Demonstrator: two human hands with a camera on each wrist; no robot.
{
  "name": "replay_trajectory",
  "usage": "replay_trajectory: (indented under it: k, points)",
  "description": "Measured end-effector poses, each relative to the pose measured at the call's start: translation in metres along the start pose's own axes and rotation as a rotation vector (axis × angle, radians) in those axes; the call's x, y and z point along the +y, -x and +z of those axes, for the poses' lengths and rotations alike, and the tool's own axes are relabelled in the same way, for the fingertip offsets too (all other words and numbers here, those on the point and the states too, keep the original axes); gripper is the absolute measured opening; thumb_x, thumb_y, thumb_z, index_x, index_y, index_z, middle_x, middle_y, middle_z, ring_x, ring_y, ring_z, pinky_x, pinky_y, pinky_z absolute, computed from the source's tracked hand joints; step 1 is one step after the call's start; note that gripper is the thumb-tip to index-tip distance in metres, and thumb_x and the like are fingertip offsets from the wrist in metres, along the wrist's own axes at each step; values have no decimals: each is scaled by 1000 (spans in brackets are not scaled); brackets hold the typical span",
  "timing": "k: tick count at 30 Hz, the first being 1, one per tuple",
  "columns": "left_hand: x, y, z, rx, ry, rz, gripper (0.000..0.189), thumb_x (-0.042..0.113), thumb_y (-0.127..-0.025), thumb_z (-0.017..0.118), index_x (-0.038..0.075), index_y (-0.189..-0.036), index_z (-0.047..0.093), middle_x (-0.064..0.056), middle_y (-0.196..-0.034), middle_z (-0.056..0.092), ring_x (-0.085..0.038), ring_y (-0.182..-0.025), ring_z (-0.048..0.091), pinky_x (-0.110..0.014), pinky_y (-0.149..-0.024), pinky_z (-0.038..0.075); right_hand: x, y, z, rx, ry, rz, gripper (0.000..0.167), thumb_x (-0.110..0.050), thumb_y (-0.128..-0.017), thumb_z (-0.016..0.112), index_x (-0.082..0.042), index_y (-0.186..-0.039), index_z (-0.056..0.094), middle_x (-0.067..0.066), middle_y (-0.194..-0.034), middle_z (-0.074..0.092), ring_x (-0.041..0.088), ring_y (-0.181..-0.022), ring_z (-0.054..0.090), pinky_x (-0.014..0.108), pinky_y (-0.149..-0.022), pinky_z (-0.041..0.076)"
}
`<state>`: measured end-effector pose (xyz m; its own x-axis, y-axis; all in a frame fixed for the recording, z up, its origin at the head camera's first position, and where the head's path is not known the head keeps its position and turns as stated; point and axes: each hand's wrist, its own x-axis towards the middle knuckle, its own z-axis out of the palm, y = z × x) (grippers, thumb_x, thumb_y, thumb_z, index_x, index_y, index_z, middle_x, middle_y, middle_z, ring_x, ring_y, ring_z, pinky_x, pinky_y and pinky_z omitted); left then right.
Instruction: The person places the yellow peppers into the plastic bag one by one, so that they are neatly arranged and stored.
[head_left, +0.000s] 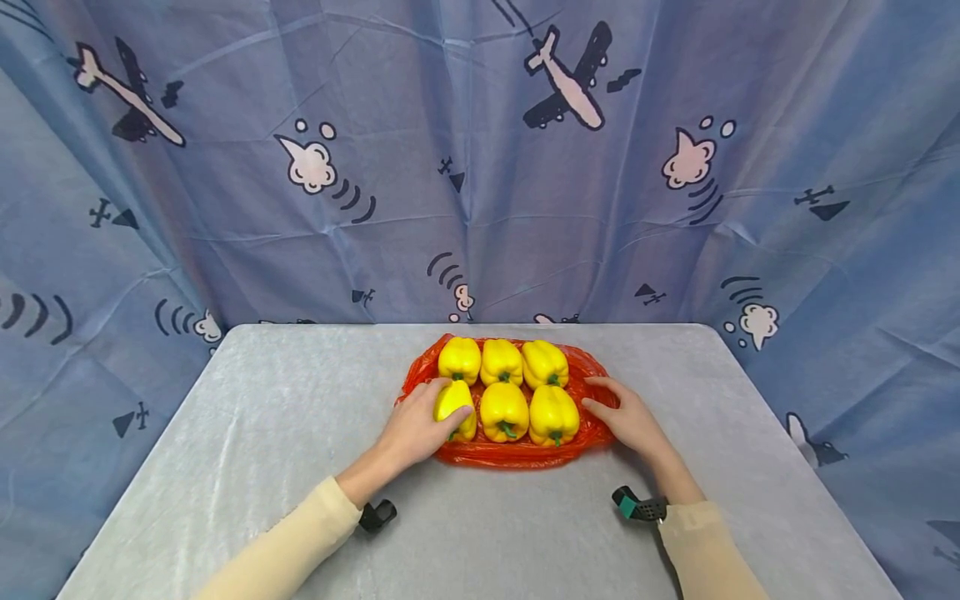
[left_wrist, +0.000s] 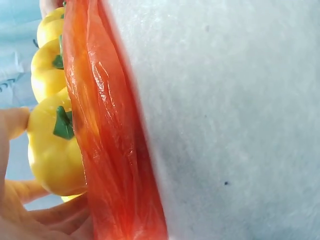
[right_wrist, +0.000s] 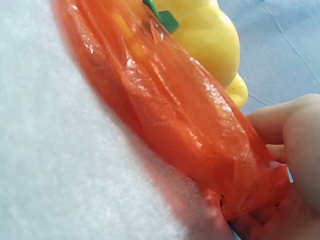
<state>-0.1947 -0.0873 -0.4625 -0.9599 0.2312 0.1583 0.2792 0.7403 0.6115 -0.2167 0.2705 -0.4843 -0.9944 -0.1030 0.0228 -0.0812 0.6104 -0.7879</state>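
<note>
Several yellow bell peppers with green stems stand in two rows of three on a spread red plastic bag [head_left: 510, 455]. My left hand [head_left: 416, 421] grips the front-left bell pepper [head_left: 454, 407], thumb on its near side and fingers round its left. The left wrist view shows this held pepper [left_wrist: 52, 155] beside the bag's raised rim [left_wrist: 107, 115]. At the bag's right end, my right hand [head_left: 630, 417] holds the edge, with thumb and forefinger apart. In the right wrist view, red film [right_wrist: 255, 185] lies over curled fingers, some of them hidden. The front-right bell pepper [head_left: 554, 415] is near that hand.
The bag rests on a pale grey covered table [head_left: 300, 383], near its far edge. A blue curtain [head_left: 405, 167] with printed planes hangs behind and at both sides. Black straps [head_left: 637, 505] circle the wrists.
</note>
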Motion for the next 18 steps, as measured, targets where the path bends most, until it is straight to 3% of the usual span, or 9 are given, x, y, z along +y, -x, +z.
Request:
replay_trajectory:
  k: [6,11,18]
  points:
    - [1,0,-1,-12,-5,5,73,59,-95,61,8,-145,52,-16,-139,56,-35,-122,57,-55,-103,45,1,0,-3,9,18,9,49,-27,-101,64,-4,-143,53,26,-152,44,47,-145,31,65,-117,20]
    - [0,1,-11,10,0,43,65,51,-98,61,5,-144,52,-15,-137,57,-34,-123,56,-52,-106,44,-6,2,-8,27,47,-11,48,-26,-101,63,-4,-142,53,28,-151,45,49,-142,34,66,-115,24]
    - [-11,6,-32,118,-12,125,54,41,-102,59,3,-140,57,-13,-135,59,-32,-127,55,-51,-107,45,-18,10,-17,75,121,-83,48,-25,-101,63,1,-141,53,29,-143,50,48,-133,45,64,-108,38]
